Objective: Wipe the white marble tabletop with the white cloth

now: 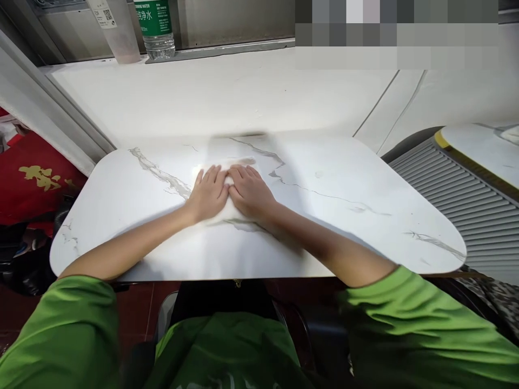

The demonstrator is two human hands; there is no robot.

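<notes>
Both of my hands lie palm down, side by side, near the middle of a white marble-patterned table (340, 178). Beneath them is a soft-looking white piece (229, 213), perhaps a folded cloth or tissue; my hands hide most of it. The fingers of my left hand (208, 194) are stretched forward and flat on it. My right hand (251, 192) rests the same way, its thumb side close against the left. Neither hand is closed around anything.
On the ledge behind the table stand a clear water bottle (158, 32) with a green label and a translucent cup (121, 38). A red bag (32, 178) with gold print is at left. A ribbed grey panel (458, 189) borders another white tabletop (486, 151) at right.
</notes>
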